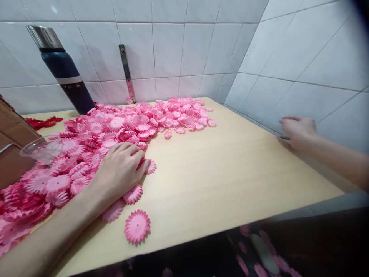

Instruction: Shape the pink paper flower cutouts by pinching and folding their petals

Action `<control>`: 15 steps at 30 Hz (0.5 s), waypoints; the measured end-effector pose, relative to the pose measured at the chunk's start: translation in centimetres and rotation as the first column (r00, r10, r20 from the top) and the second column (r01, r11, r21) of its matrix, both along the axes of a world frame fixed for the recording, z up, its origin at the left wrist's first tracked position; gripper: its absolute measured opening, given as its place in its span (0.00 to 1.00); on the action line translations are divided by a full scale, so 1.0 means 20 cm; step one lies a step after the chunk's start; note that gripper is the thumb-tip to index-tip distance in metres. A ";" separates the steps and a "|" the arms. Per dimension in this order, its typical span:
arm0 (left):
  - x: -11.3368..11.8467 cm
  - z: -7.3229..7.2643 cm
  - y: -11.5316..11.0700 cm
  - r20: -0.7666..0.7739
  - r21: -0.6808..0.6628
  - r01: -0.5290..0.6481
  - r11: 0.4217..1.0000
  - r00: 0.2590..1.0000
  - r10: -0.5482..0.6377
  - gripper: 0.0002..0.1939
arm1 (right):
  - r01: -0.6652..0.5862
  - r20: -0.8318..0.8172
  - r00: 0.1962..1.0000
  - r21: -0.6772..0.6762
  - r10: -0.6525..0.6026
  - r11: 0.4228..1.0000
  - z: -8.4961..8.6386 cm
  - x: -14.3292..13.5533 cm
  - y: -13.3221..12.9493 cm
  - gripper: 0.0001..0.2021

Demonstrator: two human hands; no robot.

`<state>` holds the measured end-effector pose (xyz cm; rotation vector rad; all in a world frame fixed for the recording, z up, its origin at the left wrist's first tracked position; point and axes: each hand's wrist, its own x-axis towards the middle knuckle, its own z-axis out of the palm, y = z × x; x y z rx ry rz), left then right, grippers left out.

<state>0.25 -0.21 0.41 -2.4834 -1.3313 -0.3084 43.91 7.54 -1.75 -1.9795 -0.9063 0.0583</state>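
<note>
My left hand (pixel 125 163) is on the near right side of a heap of pink flower-shaped discs (pixel 115 123). Its fingers curl down, with a pink flower disc (pixel 151 167) showing at the thumb and index finger. The fingertips are partly hidden. Single discs lie on the table close to the wrist, one of them a round pink disc with a small centre hole (pixel 137 226). Off to the right, my right hand (pixel 300 130) hovers past the table's right edge near the tiled wall, its fingers bent together. Whatever they hold, if anything, cannot be made out.
A dark blue bottle (pixel 70 77) with a steel cap stands behind the heap. A clear plastic cup (pixel 43 150) and a cardboard box (pixel 14 134) are at left. Tiled walls (pixel 170 46) bound the wooden table (pixel 219 173). More pink pieces (pixel 261 269) lie below the front edge.
</note>
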 end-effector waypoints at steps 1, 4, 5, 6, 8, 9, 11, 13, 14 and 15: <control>0.00 0.00 0.00 0.006 0.018 0.025 1.000 1.000 -0.025 0.17 | -0.017 0.041 0.999 -0.040 0.018 0.999 0.02 0.06 0.01 0.12; 0.00 -0.01 0.00 0.023 0.077 0.087 0.993 0.996 -0.089 0.16 | -0.096 0.168 0.977 -0.194 0.129 0.976 0.07 0.16 0.01 0.14; 0.00 -0.01 0.00 0.039 0.094 0.095 0.991 0.994 -0.099 0.15 | -0.123 0.192 0.967 -0.230 0.168 0.966 0.09 0.17 0.02 0.18; 0.00 0.00 -0.01 0.057 0.104 0.096 0.990 0.993 -0.102 0.15 | -0.150 0.194 0.960 -0.257 0.203 0.955 0.10 0.19 0.03 0.19; 0.01 0.01 -0.01 0.102 0.104 0.092 0.990 0.989 -0.103 0.14 | -0.199 0.152 0.957 -0.278 0.248 0.940 0.10 0.21 0.05 0.18; 0.02 0.02 -0.01 0.130 0.103 0.098 0.990 0.985 -0.111 0.13 | -0.214 0.137 0.956 -0.281 0.260 0.936 0.10 0.22 0.06 0.17; 0.02 0.03 0.00 0.190 0.113 0.134 0.985 0.970 -0.154 0.12 | -0.225 0.109 0.957 -0.299 0.267 0.927 0.08 0.24 0.09 0.15; 0.03 0.04 0.01 0.230 0.117 0.166 0.979 0.955 -0.189 0.11 | -0.224 0.086 0.961 -0.319 0.264 0.921 0.06 0.26 0.11 0.16; 0.03 0.05 0.01 0.239 0.116 0.185 0.976 0.949 -0.208 0.10 | -0.221 0.081 0.962 -0.323 0.260 0.920 0.06 0.27 0.12 0.17; 0.04 0.06 0.02 0.247 0.108 0.202 0.973 0.943 -0.223 0.10 | -0.217 0.082 0.963 -0.323 0.256 0.921 0.05 0.28 0.13 0.18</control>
